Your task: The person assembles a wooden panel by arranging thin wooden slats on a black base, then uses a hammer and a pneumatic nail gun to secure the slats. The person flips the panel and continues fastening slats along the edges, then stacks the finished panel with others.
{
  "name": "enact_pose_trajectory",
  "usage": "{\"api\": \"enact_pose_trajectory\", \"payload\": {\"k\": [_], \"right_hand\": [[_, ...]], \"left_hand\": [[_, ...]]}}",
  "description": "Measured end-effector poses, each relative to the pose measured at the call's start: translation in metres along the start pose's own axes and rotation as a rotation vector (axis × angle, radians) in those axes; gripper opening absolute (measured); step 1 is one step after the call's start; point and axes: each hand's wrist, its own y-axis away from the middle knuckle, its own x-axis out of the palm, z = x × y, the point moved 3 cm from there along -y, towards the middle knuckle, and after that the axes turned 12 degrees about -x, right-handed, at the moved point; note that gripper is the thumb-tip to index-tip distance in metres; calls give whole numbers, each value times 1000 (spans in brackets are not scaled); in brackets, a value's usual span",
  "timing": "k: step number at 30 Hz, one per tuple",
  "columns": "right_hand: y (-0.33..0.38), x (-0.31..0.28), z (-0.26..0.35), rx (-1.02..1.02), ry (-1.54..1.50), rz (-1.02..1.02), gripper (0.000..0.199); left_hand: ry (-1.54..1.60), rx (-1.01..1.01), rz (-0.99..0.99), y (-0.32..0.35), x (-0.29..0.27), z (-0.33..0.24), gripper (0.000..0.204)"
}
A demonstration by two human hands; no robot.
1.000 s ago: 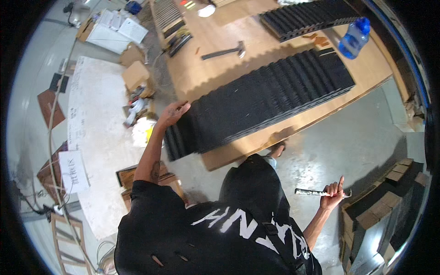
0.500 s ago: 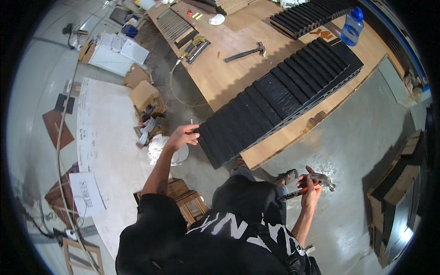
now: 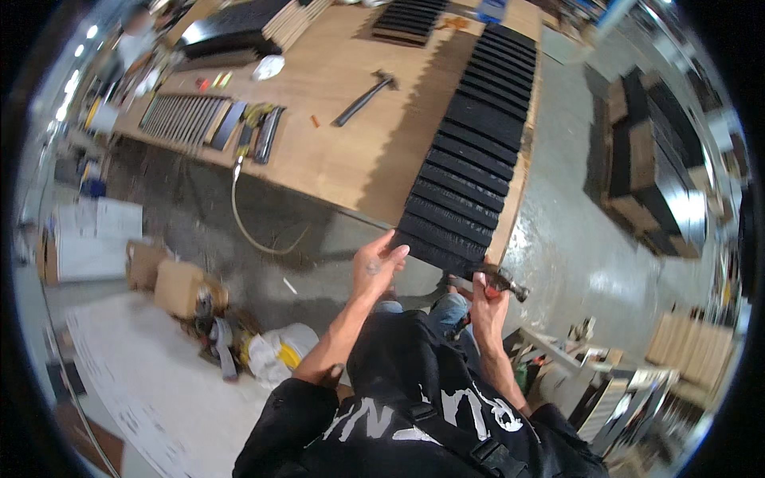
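A long black slatted panel [image 3: 466, 167], made of ridged crosswise strips, runs from its near end in front of my body to the far side of the wooden table. My left hand [image 3: 376, 269] is closed on the panel's near left corner, thumb over the top. My right hand [image 3: 488, 307] is closed around a claw hammer [image 3: 510, 285] at the near right corner; its metal head points right, and red shows on the handle. Whether the right fingers also touch the panel cannot be told. A second hammer [image 3: 365, 97] lies left of the panel.
On the wooden table [image 3: 319, 155] lie a nail gun [image 3: 259, 131] with a trailing hose, a slatted wooden panel [image 3: 183, 119] and another black panel [image 3: 406, 20]. Cardboard boxes [image 3: 187, 291] stand at left. Stacked black-and-wood pieces [image 3: 649, 159] rest on the floor at right.
My view has turned, so the panel now points nearly straight away. My right hand has brought the hammer up to the panel's near right corner. My left hand now grips the left corner.
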Motion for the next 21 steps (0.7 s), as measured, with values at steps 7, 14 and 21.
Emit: {"api": "enact_pose_trajectory", "payload": {"k": [7,14,21], "right_hand": [[26,32,6,74,89,-311,33],[42,39,19,135,382,-388,43],[5,23,21,-71,426,-323,17]], "left_hand": [[-13,142,-10,0,6,17,60],[-263,169,7,13,-11,-4,59],[-166,173,132,-22,3,-14,74]]}}
